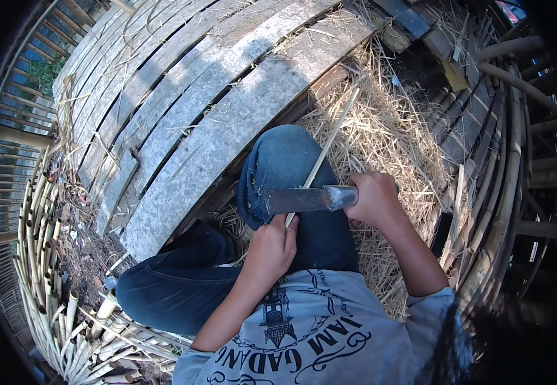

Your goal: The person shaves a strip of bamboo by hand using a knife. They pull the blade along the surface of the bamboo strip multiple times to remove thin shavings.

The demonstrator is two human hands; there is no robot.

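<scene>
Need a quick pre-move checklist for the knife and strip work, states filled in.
1. Bare right hand closed around the handle of the broad grey metal knife: ok.
2. Bare left hand gripping the long, thin, pale strip near its lower end: ok.
3. Knife laid across the strip in view: ok. Actual contact: cannot tell.
4. Left fingers well clear of the blade: not ok, they sit just below it.
5. Leg out from under the blade: not ok, the blue denim-covered knee is beneath.
6. Edge sharpness: cannot tell.
</scene>
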